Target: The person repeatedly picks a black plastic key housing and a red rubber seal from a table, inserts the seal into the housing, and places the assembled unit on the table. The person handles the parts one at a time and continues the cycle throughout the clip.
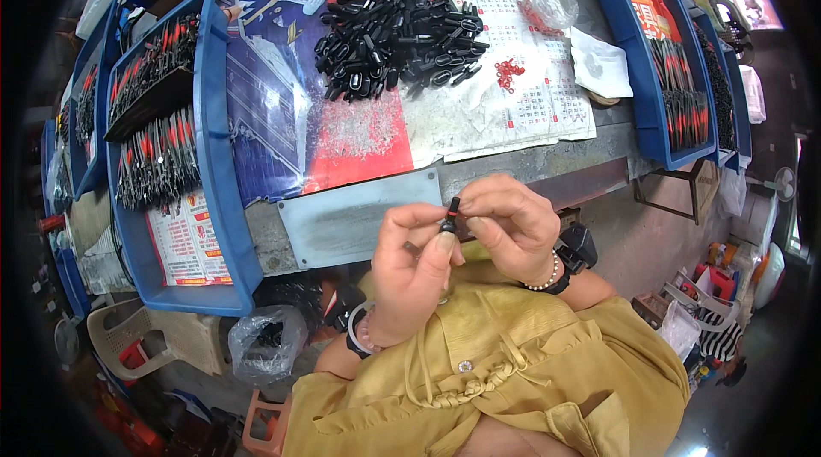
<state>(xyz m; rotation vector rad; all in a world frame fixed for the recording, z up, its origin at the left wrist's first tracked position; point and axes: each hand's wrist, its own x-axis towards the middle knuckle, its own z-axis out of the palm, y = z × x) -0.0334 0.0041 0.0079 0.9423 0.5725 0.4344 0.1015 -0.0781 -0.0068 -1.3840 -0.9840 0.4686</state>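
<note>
Close to my body, a small black part (446, 224) with a red ring round its narrow upper end stands nearly upright. My left hand (412, 267) is closed on its lower body between thumb and fingers. My right hand (511, 230) pinches at the upper end, its fingertips against the part beside the red ring. Farther off on the table lies a heap of similar black parts (398, 34), many with an oblong slot. To the right of the heap is a small cluster of loose red rings (510, 74). A clear plastic bag (554, 5) with more red rings lies beyond.
A grey metal plate (363, 219) lies at the table's near edge, beyond my hands. Blue trays (195, 300) of black-and-red pieces stand at the left; another blue tray (617, 47) stands right. A white cloth or paper (600, 64) lies nearby. Printed sheets cover the table.
</note>
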